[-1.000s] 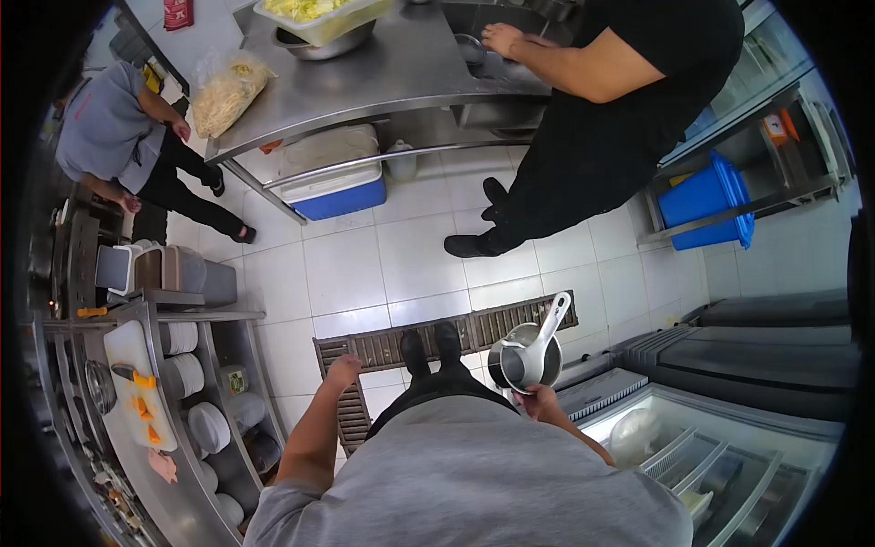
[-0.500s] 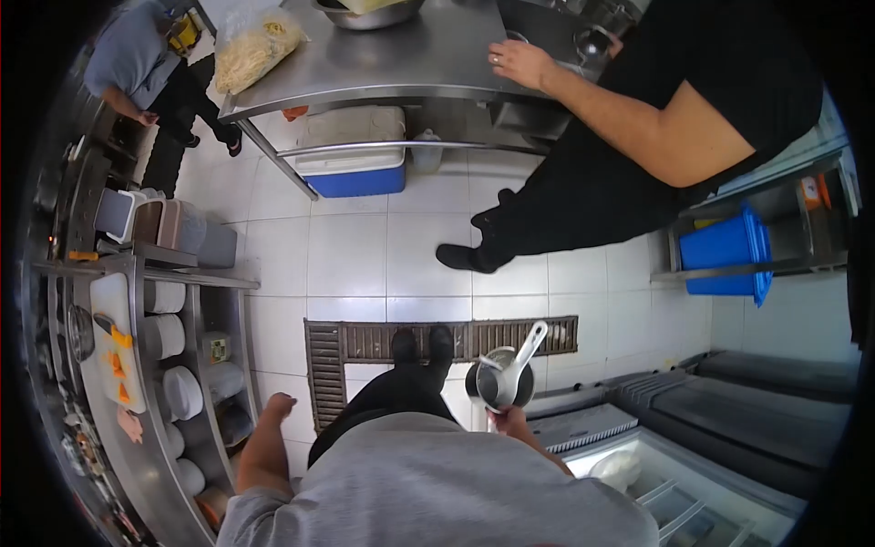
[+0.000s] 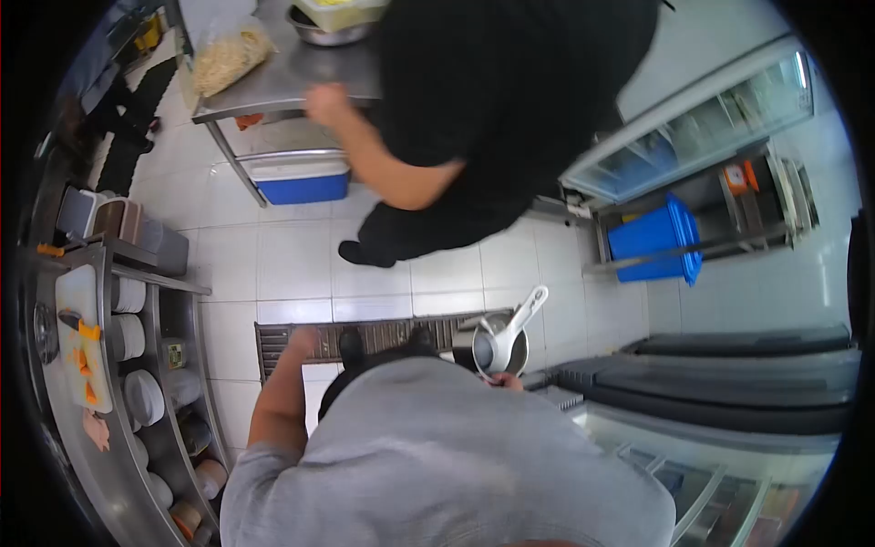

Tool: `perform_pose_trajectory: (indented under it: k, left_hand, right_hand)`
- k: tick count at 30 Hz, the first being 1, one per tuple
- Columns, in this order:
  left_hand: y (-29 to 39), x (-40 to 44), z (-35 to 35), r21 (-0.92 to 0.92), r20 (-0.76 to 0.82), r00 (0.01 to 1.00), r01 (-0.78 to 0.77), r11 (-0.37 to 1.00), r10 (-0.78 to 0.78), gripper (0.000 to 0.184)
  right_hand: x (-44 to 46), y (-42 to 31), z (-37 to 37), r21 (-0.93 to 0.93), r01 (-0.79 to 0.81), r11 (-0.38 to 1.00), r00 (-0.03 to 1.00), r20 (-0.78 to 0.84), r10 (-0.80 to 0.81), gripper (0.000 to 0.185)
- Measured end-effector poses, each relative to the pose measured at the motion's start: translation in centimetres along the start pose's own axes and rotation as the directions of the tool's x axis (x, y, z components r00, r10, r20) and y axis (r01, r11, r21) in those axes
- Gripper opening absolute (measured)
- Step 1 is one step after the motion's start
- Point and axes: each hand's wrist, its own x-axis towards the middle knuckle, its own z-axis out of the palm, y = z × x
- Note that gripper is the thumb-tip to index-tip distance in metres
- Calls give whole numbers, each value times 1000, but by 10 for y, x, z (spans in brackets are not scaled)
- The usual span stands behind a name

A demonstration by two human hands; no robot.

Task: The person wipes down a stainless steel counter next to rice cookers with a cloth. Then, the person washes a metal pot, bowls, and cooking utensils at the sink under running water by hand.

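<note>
My right hand (image 3: 504,381) is closed at the near rim of a metal pot (image 3: 519,353), holding it above the floor drain. Inside the pot stand a smaller metal container (image 3: 484,345) and a white long-handled scoop (image 3: 527,312), its handle pointing up and away. Part of my right hand is hidden under the pot. My left hand (image 3: 303,344) hangs in the air at my left side, apart from any object. Motion smears its fingers.
A co-worker in black (image 3: 510,109) stands ahead by a steel table (image 3: 319,73). On my left is a steel shelf unit (image 3: 159,273) with stacked bowls and a cutting board (image 3: 84,342). An open chest freezer (image 3: 711,438) lies to my right, a blue bin (image 3: 654,242) beyond it.
The co-worker has moved left along the table, hand too. My left hand has swung forward. The pot stays in my right hand, and the view has shifted right.
</note>
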Motion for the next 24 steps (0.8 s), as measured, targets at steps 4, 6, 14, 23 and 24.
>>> perform_pose_trajectory:
  k: [4, 6, 14, 23, 24]
  left_hand:
    - [20, 15, -2, 168, 178, 983, 22, 985, -52, 16]
    - [26, 17, 3, 324, 308, 951, -123, 938, 18, 19]
    - [141, 122, -29, 122, 465, 885, -21, 992, -39, 35]
    - [299, 237, -227, -630, 28, 999, 52, 775, -45, 38]
    - [296, 242, -235, -575, 18, 999, 45, 817, -43, 37]
  right_hand:
    - [-6, -26, -14, 172, -11, 985, 1000, -16, 14, 33]
    - [-18, -42, -18, 102, 38, 994, 999, -21, -36, 30]
    - [33, -123, -87, 152, 42, 988, 993, 101, -58, 29]
    - [15, -257, 46, 204, 123, 971, 976, 153, -156, 31]
    - [16, -273, 66, 189, 134, 973, 970, 177, -168, 30]
